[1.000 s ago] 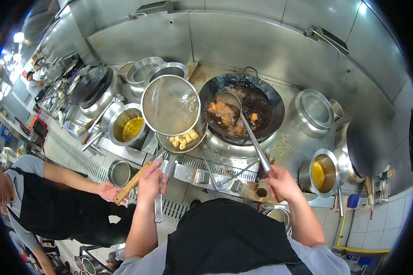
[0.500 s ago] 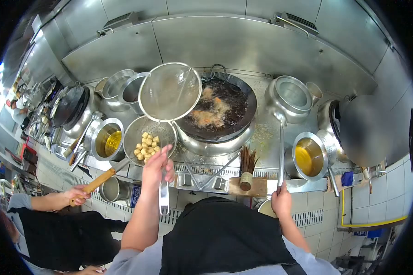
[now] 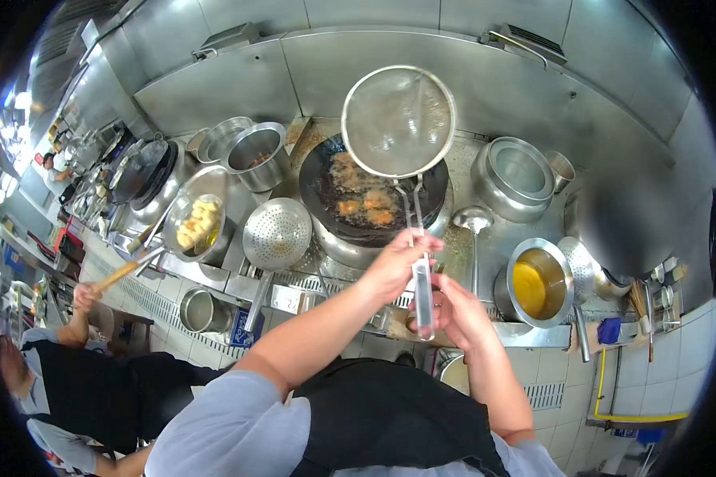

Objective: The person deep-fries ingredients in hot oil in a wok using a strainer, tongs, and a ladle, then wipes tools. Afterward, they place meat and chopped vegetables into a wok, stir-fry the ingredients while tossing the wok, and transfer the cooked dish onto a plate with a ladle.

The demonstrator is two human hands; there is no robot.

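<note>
My left hand (image 3: 399, 266) is closed round the handle of a round fine-mesh strainer (image 3: 399, 119), held up over the far side of a black wok (image 3: 320, 187). My right hand (image 3: 461, 314) is at the lower end of the same handle, its fingers loosely curled about it. Browned pieces of food (image 3: 366, 199) fry in the wok's dark oil. A ladle (image 3: 474, 219) lies on the steel counter right of the wok. A perforated skimmer (image 3: 277, 234) lies left of it, its handle over the front edge.
At left, a co-worker's hand (image 3: 86, 296) holds a wood-handled strainer (image 3: 189, 184) with pale pieces over an oil pot. A pot of yellow oil (image 3: 563, 302) stands at right, near a lidded pot (image 3: 493, 195). A steel pot (image 3: 269, 171) stands behind left.
The mesh strainer has moved right, over the wok. My right hand has let go of the ladle and come to the strainer's handle. The co-worker's strainer has moved left, uncovering the skimmer.
</note>
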